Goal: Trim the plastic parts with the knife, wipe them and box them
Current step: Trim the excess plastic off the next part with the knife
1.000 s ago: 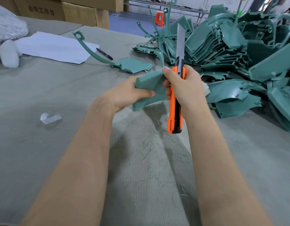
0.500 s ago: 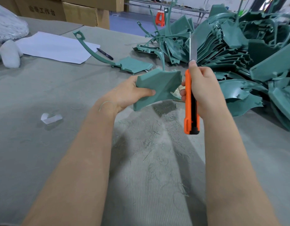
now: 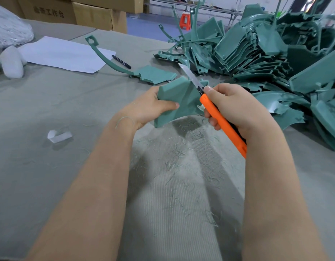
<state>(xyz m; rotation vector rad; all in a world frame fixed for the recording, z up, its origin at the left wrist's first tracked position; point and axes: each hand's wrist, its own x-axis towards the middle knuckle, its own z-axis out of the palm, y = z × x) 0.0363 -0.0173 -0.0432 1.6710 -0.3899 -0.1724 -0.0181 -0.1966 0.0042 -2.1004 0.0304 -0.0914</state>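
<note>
The left hand (image 3: 150,109) grips a green part (image 3: 178,99) above the middle of the surface (image 3: 31,166), with the thumb across its face. The right hand (image 3: 236,108) is curled round the knife (image 3: 218,118), whose blade lies against the part's upper right edge. A pile (image 3: 266,53) of parts fills the far right corner.

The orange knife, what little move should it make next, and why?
Probably a short scraping stroke along the upper right edge of the green part. The right hand grips the knife with its blade lying along that edge, the left hand holds the part above the table, and thin shavings lie below, so trimming looks under way.
</note>
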